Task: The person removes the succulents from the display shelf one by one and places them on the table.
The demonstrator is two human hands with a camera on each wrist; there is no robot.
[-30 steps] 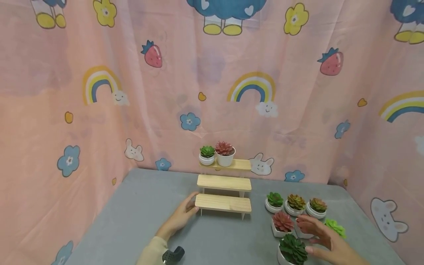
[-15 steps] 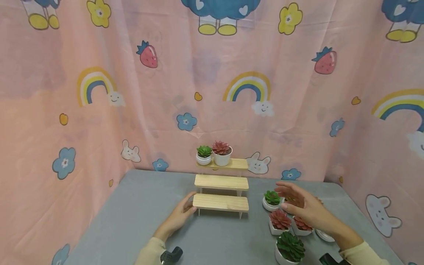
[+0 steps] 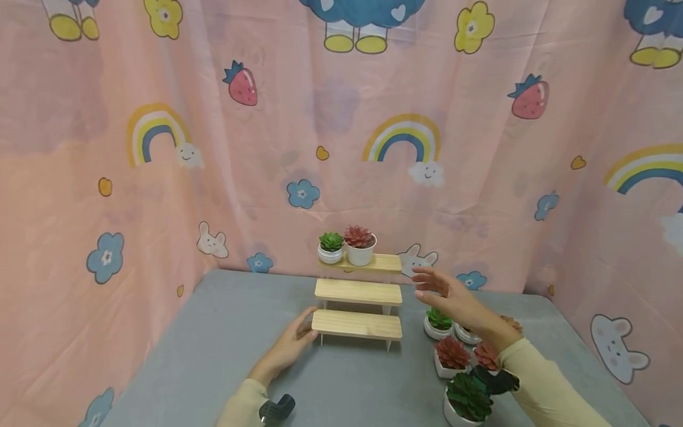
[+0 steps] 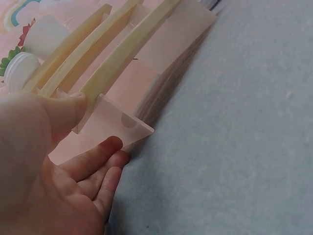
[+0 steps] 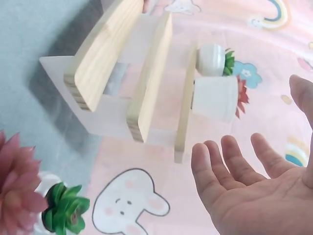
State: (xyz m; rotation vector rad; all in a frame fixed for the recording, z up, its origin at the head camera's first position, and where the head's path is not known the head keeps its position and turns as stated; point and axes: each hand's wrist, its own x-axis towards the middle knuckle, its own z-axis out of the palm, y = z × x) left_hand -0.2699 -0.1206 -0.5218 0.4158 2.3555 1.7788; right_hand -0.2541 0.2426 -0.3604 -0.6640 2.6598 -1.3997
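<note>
Pink cloth [image 3: 176,71]: hangs behind everything from the left edge to the right, printed with rainbows, strawberries, flowers and rabbits.
Grey table [image 3: 224,320]: spreads below the cloth, under the stand and the plants.
Left sleeve [image 3: 242,403]: pale yellow, with a dark device [image 3: 277,409] at the wrist.
Left hand [image 3: 285,350]: grips the left end of the stand's lowest plank, thumb on the plank's front corner, other fingers at the translucent side panel [image 4: 115,117] below it.
Stand [image 3: 357,290]: upright on the table near the middle, three pale wooden planks rising in steps towards the cloth.
Small green succulent [image 3: 331,242]: in a ringed white pot on the top plank's left end.
Red succulent [image 3: 360,236]: in a taller white pot, just right of the green one, also on the top plank.
Right hand [image 3: 445,292]: in the air just right of the stand, fingers loosely spread, palm bare, gripping nothing.
Plants on the right: on the table, near one another; a green plant [image 3: 439,318] in a ringed white pot, a red plant [image 3: 452,353] in a white pot nearer the viewer, a dark green plant [image 3: 468,396] nearest, then another red plant [image 3: 484,354] and an orange-tinged plant [image 3: 511,323], both partly hidden by the right arm.
Right sleeve [image 3: 549,385]: pale yellow, crossing the table's right side.
</note>
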